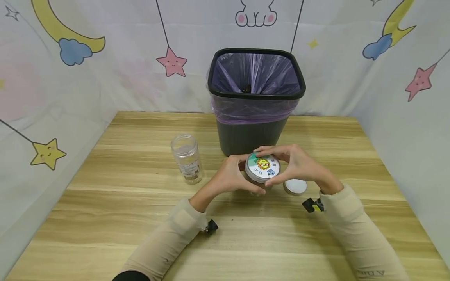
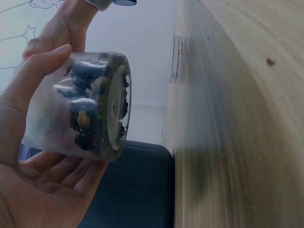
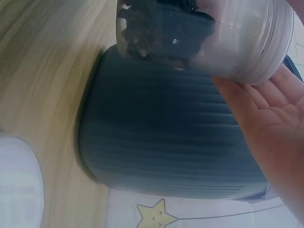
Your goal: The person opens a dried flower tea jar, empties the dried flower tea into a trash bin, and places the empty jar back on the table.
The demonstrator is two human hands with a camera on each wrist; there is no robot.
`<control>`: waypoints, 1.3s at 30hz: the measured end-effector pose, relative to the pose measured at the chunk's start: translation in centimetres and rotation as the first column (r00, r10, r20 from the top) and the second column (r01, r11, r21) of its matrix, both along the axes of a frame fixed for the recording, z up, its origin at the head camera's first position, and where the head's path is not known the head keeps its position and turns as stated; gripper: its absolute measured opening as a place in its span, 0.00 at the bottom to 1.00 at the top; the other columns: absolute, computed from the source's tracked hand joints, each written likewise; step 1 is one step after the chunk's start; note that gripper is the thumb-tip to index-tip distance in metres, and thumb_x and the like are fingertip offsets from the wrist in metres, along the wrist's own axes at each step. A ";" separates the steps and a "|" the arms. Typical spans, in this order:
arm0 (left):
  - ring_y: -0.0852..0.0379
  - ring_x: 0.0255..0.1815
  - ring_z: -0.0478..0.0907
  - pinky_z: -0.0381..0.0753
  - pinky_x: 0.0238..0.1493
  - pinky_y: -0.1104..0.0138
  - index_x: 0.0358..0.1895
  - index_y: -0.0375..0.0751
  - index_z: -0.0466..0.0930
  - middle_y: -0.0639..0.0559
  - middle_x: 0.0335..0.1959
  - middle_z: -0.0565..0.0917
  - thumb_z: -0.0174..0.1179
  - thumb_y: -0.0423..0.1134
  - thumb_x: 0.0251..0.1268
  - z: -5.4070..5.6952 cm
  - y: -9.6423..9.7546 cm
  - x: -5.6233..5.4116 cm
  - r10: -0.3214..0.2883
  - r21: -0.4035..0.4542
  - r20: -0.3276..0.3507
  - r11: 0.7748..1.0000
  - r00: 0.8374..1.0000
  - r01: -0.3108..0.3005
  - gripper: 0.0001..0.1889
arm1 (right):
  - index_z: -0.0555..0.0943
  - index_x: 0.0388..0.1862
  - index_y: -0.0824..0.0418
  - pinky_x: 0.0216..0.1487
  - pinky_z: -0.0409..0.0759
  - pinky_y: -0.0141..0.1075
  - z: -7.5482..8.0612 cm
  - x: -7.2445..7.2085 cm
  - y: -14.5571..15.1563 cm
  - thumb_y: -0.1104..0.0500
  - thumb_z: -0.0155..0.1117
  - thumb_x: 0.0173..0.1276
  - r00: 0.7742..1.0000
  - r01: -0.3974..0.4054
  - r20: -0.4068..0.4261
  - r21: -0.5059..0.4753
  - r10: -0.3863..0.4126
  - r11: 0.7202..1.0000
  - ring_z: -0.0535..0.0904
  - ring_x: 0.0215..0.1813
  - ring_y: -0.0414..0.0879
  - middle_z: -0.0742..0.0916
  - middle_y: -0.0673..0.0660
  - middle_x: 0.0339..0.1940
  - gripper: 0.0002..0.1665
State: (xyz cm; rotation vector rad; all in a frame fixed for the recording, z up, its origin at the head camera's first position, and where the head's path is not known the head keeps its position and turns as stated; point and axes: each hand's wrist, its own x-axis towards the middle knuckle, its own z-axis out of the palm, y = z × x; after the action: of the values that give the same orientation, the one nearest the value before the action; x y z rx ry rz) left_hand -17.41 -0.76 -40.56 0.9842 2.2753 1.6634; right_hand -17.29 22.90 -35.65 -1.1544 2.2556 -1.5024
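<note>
Both hands hold a clear plastic jar up off the table, in front of the bin. Dark clumps with a few pale and yellowish bits lie at its bottom. A round printed lid with a sunflower face tops it. My left hand grips the jar's body from the left, thumb and fingers on opposite sides. From the right, my right hand grips around the lid, its thumb at the near edge and its fingers at the far edge. A white round lid lies on the table beside the right hand.
Behind the hands stands a dark bin with a purple liner and something dark inside. A lidless clear jar with a label stands upright on the wooden table, left of the hands. Printed cloth surrounds the table.
</note>
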 end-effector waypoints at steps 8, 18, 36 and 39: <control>0.64 0.52 0.80 0.78 0.56 0.68 0.63 0.43 0.79 0.58 0.53 0.84 0.86 0.42 0.33 -0.2 -0.2 -0.1 0.031 -0.014 -0.003 0.999 1.000 -0.031 0.43 | 0.78 0.65 0.63 0.69 0.67 0.37 0.1 0.3 -0.3 0.63 0.83 0.49 0.999 0.015 -0.031 0.057 -0.014 0.998 0.66 0.74 0.51 0.75 0.60 0.71 0.42; 0.65 0.52 0.79 0.78 0.56 0.68 0.64 0.46 0.78 0.60 0.52 0.84 0.86 0.45 0.33 -0.1 0.0 -0.2 0.084 -0.030 -0.020 0.996 0.996 -0.085 0.45 | 0.79 0.65 0.58 0.63 0.71 0.51 0.7 1.2 -1.4 0.49 0.84 0.49 0.936 0.251 -0.300 0.192 -0.187 0.949 0.71 0.68 0.51 0.78 0.55 0.65 0.43; 0.64 0.52 0.79 0.78 0.54 0.69 0.64 0.43 0.78 0.57 0.54 0.83 0.86 0.46 0.32 0.2 0.1 -0.2 0.094 -0.100 -0.097 0.990 0.991 -0.103 0.46 | 0.80 0.62 0.67 0.43 0.79 0.39 2.4 0.8 -2.2 0.46 0.84 0.47 0.904 0.230 -0.420 0.336 -0.074 0.913 0.76 0.46 0.46 0.80 0.57 0.51 0.46; 0.65 0.50 0.79 0.78 0.52 0.70 0.64 0.43 0.78 0.57 0.52 0.84 0.86 0.46 0.31 0.1 0.1 -0.2 0.090 -0.104 -0.102 0.989 0.991 -0.101 0.46 | 0.80 0.62 0.67 0.43 0.79 0.39 2.5 0.8 -2.2 0.46 0.84 0.48 0.913 0.213 -0.404 0.349 -0.059 0.912 0.76 0.46 0.46 0.80 0.57 0.52 0.46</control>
State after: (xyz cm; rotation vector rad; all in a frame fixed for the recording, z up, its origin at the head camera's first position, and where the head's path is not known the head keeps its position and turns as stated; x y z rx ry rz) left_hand -17.57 -0.65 -40.45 0.9654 2.4839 1.5388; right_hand -16.48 20.74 -33.14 -1.2684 2.7814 -0.8459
